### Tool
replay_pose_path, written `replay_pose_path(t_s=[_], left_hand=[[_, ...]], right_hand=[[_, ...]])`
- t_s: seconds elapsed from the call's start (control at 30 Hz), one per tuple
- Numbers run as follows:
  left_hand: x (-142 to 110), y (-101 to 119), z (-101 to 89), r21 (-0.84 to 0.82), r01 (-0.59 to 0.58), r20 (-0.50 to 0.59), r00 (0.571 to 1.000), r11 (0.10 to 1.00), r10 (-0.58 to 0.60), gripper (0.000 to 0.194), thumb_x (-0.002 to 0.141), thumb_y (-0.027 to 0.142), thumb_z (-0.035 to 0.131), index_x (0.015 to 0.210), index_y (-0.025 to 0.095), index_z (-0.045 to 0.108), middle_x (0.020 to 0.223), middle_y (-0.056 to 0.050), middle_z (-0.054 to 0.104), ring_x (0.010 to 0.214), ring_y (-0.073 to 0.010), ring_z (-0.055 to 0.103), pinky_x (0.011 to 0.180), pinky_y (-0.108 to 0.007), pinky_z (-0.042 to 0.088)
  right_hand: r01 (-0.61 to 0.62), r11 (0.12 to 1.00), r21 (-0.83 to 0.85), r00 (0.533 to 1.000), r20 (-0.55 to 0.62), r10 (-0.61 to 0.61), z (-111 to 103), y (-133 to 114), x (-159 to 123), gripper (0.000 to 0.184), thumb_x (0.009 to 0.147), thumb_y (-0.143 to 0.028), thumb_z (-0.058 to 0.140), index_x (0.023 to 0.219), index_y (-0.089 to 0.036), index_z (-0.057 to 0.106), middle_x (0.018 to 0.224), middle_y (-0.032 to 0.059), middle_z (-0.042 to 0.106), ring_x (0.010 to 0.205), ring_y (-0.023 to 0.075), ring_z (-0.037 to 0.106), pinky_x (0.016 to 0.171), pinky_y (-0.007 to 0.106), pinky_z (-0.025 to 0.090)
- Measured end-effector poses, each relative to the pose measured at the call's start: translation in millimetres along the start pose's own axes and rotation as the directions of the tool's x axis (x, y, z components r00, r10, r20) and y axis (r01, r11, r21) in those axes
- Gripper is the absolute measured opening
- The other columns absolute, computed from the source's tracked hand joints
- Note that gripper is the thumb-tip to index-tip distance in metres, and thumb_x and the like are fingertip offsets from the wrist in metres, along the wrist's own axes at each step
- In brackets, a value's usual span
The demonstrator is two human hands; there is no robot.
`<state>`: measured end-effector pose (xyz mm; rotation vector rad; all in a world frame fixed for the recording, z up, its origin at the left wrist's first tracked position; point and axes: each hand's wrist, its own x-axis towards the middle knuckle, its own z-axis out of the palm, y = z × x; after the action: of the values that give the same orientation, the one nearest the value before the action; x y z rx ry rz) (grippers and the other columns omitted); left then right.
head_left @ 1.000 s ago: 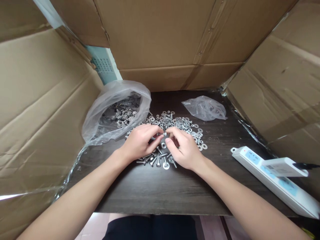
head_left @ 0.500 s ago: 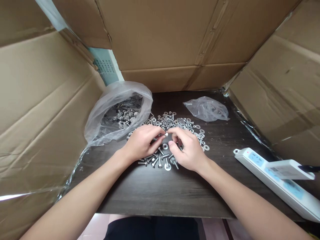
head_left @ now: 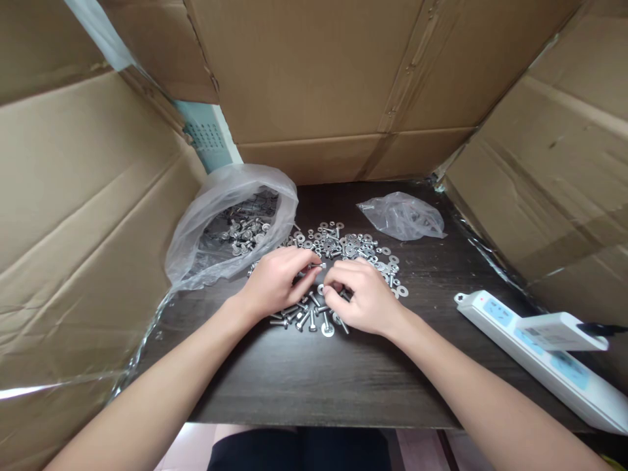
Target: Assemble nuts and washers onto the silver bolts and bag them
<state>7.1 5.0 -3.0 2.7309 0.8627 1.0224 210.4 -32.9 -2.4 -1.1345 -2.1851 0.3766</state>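
Steel hardware: loose bolts [head_left: 300,316] lie in a small heap on the dark wooden table [head_left: 314,379], under and between both hands; a spread of washers [head_left: 349,244] lies just behind them.
Left hand [head_left: 275,282]: closed, thumb and fingertips pinching a small bolt [head_left: 318,266] that points toward the other hand.
Right hand [head_left: 362,296]: fingers curled in beside the bolt's tip; whether they pinch a washer or nut I cannot tell (too small, and the fingers cover it).
Work done, by judgement: open plastic bag [head_left: 230,222] at left holds a good pile of hardware, seemingly finished pieces.
Work left, by judgement: many bolts and washers remain loose, so well short of finished.
Second bag [head_left: 402,216]: crumpled, contents hard to make out.
Cut off: white power strip [head_left: 544,356] runs out of view at right.
Surround: cardboard walls [head_left: 83,216] on three sides.
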Motion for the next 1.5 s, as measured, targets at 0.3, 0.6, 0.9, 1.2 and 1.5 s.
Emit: replay_pose_path(t_s=[0.3, 0.6, 0.9, 1.2, 1.5], left_hand=[[-0.1, -0.3, 0.8, -0.001, 0.009, 0.011, 1.0, 1.0, -0.009, 0.014, 0.101, 0.026, 0.051, 0.096, 0.017, 0.062, 0.08, -0.004, 0.067, 0.074, -0.0172, 0.062, 0.07, -0.029, 0.047], [-0.7, 1.2, 2.2, -0.061, 0.012, 0.019, 1.0, 0.998, -0.011, 0.013, 0.101, 0.026, 0.052, 0.097, 0.017, 0.062, 0.081, -0.003, 0.068, 0.074, -0.0169, 0.063, 0.07, -0.029, 0.048], [-1.2, -0.5, 2.8, -0.175, 0.043, 0.052, 0.998, 0.984, -0.034, 0.014, 0.1, 0.029, 0.06, 0.105, 0.017, 0.064, 0.088, -0.003, 0.071, 0.079, -0.0149, 0.067, 0.073, -0.026, 0.052], [-2.0, -3.4, 1.7, -0.198, 0.053, 0.031, 0.998, 0.979, -0.048, 0.017, 0.099, 0.03, 0.062, 0.108, 0.017, 0.068, 0.088, -0.004, 0.073, 0.077, -0.0145, 0.068, 0.073, -0.026, 0.054], [-2.7, -0.9, 0.8, -0.148, 0.048, 0.026, 0.999, 0.988, -0.045, 0.012, 0.097, 0.026, 0.06, 0.101, 0.017, 0.068, 0.083, -0.002, 0.07, 0.074, -0.0142, 0.065, 0.069, -0.026, 0.052]], right_hand=[[-0.071, 0.997, 0.019, 0.988, -0.132, 0.073, -0.1, -0.8, 0.1, 0.011, 0.085, -0.02, 0.056, 0.093, -0.02, 0.063, 0.073, 0.0, 0.059, 0.068, 0.018, 0.053, 0.069, 0.033, 0.041], [-0.099, 0.995, 0.02, 0.988, -0.119, 0.101, -3.0, -1.5, 1.8, 0.008, 0.093, -0.026, 0.055, 0.09, -0.02, 0.059, 0.076, 0.0022, 0.059, 0.075, 0.0207, 0.054, 0.073, 0.035, 0.041], [-0.046, 0.999, 0.003, 0.993, -0.107, 0.046, -0.3, 0.3, 1.4, 0.015, 0.096, -0.021, 0.049, 0.083, -0.021, 0.056, 0.077, 0.0029, 0.061, 0.075, 0.0206, 0.052, 0.074, 0.037, 0.039], [-0.07, 0.997, 0.027, 0.994, -0.084, 0.072, 0.5, 2.9, 1.2, 0.011, 0.096, -0.021, 0.051, 0.091, -0.02, 0.06, 0.082, 0.0045, 0.064, 0.079, 0.0221, 0.054, 0.074, 0.037, 0.042], [-0.078, 0.996, 0.033, 0.997, -0.005, 0.079, 4.9, 4.5, 1.0, 0.023, 0.103, -0.023, 0.044, 0.086, -0.02, 0.059, 0.082, 0.0048, 0.065, 0.08, 0.0216, 0.054, 0.079, 0.039, 0.042]])
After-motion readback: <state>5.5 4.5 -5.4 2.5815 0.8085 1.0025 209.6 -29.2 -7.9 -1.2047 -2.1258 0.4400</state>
